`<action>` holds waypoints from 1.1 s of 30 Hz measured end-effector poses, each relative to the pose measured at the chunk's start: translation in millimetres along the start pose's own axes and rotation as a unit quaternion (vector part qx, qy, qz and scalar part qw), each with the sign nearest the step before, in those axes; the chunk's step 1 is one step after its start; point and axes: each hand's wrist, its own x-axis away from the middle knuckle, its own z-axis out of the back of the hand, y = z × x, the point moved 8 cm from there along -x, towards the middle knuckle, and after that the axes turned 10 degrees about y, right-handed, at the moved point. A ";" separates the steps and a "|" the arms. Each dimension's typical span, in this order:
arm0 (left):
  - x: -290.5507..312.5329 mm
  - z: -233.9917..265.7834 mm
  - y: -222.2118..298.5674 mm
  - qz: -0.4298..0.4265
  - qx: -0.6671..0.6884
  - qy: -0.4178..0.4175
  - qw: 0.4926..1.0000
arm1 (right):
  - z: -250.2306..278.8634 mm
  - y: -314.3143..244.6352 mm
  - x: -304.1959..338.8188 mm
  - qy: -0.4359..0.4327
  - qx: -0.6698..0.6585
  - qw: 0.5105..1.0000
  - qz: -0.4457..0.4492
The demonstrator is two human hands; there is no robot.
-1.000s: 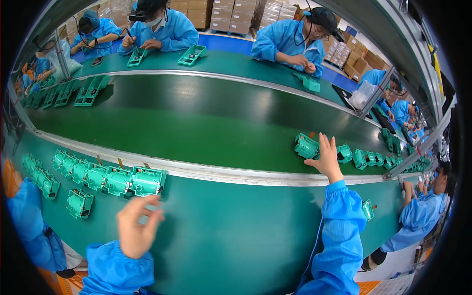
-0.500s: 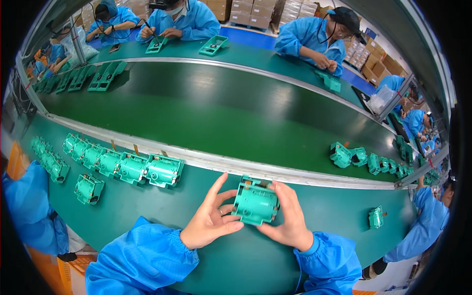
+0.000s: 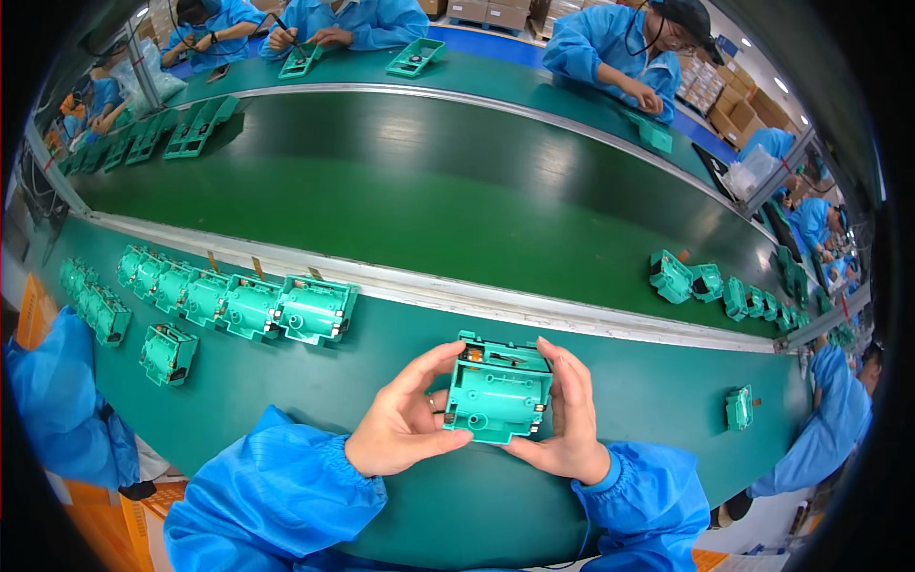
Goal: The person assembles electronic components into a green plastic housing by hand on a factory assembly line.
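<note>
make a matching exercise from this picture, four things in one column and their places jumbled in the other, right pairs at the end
Things
1. bare left hand
2. bare right hand
3. long, flat, dark-green belt
4. stacked brown cardboard boxes

Places
A. between the near green bench and the far green bench
B. at the right side of the boxy green plastic housing
C. beyond the far green bench
D. at the left side of the boxy green plastic housing

Pairs: 1-D, 2-B, 3-A, 4-C
</note>
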 end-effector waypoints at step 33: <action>-1.3 5.5 -2.0 -0.008 0.059 0.030 0.998 | -28.6 38.5 28.8 0.008 -0.560 0.673 -0.484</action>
